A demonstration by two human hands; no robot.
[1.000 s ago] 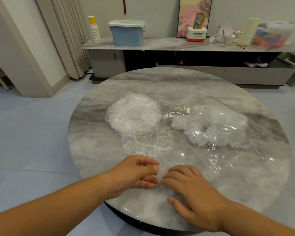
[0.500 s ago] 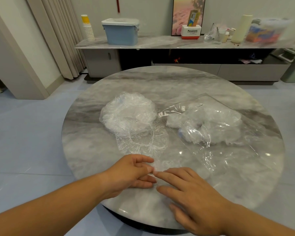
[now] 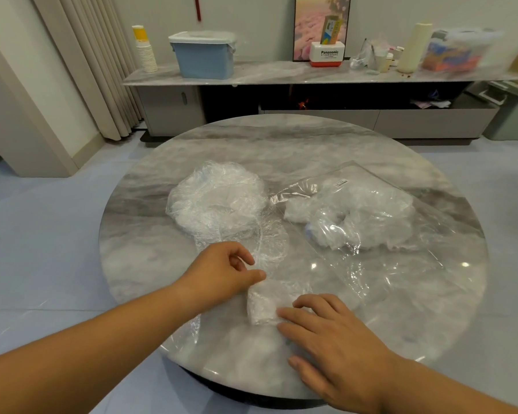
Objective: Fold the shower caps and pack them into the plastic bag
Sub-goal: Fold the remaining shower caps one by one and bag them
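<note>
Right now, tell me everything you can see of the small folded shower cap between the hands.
The folded shower cap is a small, compact roll of crinkled, whitish translucent film, lying flat on the near side of the marble table. The left hand has its thumb tip at the roll's far end; the right hand rests flat fingertips against its near right side. It lies outside the plastic bag.

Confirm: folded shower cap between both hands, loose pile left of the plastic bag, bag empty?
No: the head view shows the plastic bag already holding caps. Folded shower cap between left hand and right hand, loose pile left of the bag.
</note>
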